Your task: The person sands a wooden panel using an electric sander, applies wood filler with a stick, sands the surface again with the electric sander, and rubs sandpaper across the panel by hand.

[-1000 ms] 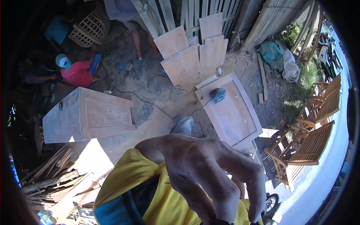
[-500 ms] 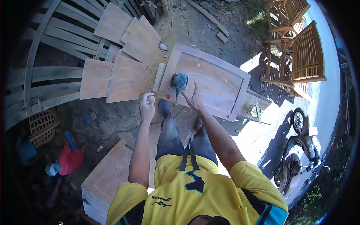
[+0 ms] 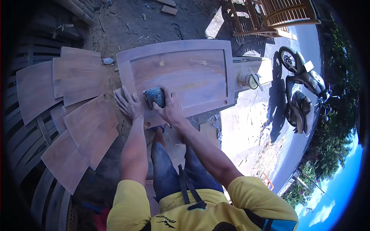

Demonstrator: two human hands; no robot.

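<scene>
A wooden cabinet door panel [image 3: 179,71] with a raised frame lies flat in front of me, dusted pale. On its lower left part sits a dark blue-green palm sander [image 3: 155,97]. My right hand [image 3: 171,109] is wrapped round the sander's right side, thumb in front and fingers behind. Spread fingers of my left hand [image 3: 130,103] rest at the panel's left end, just left of the sander. The sander's underside is hidden against the wood.
Several flat wooden boards [image 3: 90,125] lean on slats at left. A tin [image 3: 248,80] with a stick across it stands right of the panel. Beyond are wooden chairs [image 3: 287,15] and a parked motorbike [image 3: 300,92].
My right hand has closed round the sander, which stood free before. My left hand has moved from the air onto the panel's left end. The view has turned.
</scene>
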